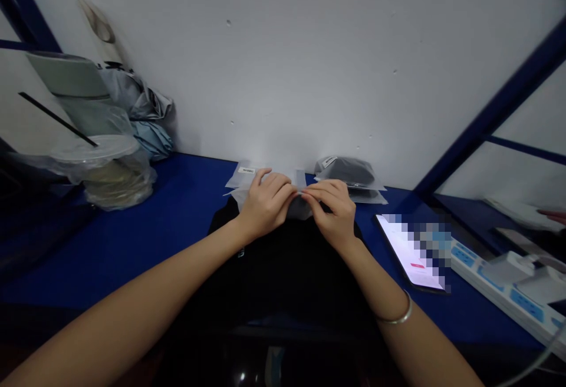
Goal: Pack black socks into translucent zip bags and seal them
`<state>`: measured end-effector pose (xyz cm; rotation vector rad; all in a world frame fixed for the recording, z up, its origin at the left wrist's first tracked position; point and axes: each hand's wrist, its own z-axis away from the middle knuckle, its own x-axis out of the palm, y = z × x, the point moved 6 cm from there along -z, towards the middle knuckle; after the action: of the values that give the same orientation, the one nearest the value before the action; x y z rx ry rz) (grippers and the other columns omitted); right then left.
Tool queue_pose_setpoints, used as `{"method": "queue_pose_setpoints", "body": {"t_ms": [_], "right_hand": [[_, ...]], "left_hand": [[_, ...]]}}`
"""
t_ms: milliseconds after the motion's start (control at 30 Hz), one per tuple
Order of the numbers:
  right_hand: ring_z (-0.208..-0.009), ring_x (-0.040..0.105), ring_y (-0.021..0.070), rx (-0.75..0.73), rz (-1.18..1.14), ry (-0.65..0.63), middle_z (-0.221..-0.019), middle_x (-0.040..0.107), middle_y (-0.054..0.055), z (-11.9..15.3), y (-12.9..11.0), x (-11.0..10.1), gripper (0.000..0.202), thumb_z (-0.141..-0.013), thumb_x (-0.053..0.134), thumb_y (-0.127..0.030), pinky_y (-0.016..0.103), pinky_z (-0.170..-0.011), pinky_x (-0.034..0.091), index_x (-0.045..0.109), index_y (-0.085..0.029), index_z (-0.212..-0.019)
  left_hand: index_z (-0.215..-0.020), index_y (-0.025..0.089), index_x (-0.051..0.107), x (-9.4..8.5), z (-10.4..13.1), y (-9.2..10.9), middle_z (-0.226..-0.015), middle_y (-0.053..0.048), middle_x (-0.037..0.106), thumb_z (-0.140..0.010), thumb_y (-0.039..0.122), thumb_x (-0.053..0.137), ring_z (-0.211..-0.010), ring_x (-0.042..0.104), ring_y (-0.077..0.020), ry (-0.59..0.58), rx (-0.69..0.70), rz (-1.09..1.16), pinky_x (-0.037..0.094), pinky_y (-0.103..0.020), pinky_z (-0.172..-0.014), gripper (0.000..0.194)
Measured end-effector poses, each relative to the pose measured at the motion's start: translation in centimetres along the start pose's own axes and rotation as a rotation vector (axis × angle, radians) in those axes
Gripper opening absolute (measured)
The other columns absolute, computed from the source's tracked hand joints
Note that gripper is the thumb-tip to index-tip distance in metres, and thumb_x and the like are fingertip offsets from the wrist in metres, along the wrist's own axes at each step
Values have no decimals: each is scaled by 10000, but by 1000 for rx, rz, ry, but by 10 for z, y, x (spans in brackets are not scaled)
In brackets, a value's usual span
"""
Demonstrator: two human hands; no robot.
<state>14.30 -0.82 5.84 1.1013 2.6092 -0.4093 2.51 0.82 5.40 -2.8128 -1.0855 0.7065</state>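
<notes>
A frosted plastic bag (pixel 299 210) is held by its upper edge between my two hands. My left hand (pixel 267 204) pinches the edge, thumb and fingers pressed together and the index finger raised. Close beside it, my right hand (pixel 332 210) pinches the same edge between thumb and fingertips. Below both hands spreads black cloth (pixel 283 269) with small white lettering at its left. Just behind my left hand lie clear plastic packets (pixel 241 176) with a barcode label. Packets with dark contents (pixel 349 172) are stacked behind my right hand.
A phone (pixel 409 254) with its screen lit and a white power strip (pixel 499 287) with plugs are at the right. At the left stand a bagged drink cup (pixel 117 169) with a black straw and a folded blue umbrella (pixel 152 139). A white wall (pixel 287 68) rises behind the blue table (pixel 132 245).
</notes>
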Motion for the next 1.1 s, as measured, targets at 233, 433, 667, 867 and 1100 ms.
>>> {"method": "queue_pose_setpoints", "body": {"t_ms": [233, 433, 667, 867, 1100], "right_hand": [[-690, 583, 130, -37, 20, -23, -706, 681, -17, -2, -2, 0, 129, -781, 564, -198, 321, -733, 403, 636, -210, -675], [-732, 593, 133, -17, -54, -32, -752, 678, -1, 1, 5, 1, 88, -774, 582, -246, 312, -735, 426, 651, -207, -735], [-715, 594, 134, -7, 7, 27, -695, 667, 4, 0, 12, -5, 172, -812, 517, -215, 296, -703, 431, 630, -193, -683], [-775, 598, 164, -16, 308, 128, -748, 673, 12, -1, 24, -15, 135, -808, 510, -214, 328, -732, 392, 637, -210, -762], [-911, 566, 181, -121, 368, -348, -998, 641, 56, -1, -7, 10, 380, -798, 520, -323, 368, -905, 304, 505, -177, -1149]], "left_hand": [[-753, 167, 513, 1, 0, -2, -732, -35, 574, -816, 154, 431, -700, 515, -144, -4, -14, 9, 395, -366, -829, 104], [-770, 160, 518, 3, 3, -3, -740, -39, 582, -810, 147, 449, -705, 528, -143, 20, -4, 2, 399, -370, -824, 81], [-825, 164, 537, 1, 1, -11, -778, -46, 609, -820, 179, 450, -737, 552, -159, 3, -26, -18, 400, -356, -787, 88], [-895, 162, 549, 7, 3, -25, -818, -57, 617, -834, 214, 448, -757, 553, -181, -45, -107, -83, 391, -333, -713, 129], [-735, 167, 542, 6, 4, -19, -653, -23, 571, -821, 109, 416, -630, 497, -145, 13, -61, -90, 381, -297, -649, 163]]}}
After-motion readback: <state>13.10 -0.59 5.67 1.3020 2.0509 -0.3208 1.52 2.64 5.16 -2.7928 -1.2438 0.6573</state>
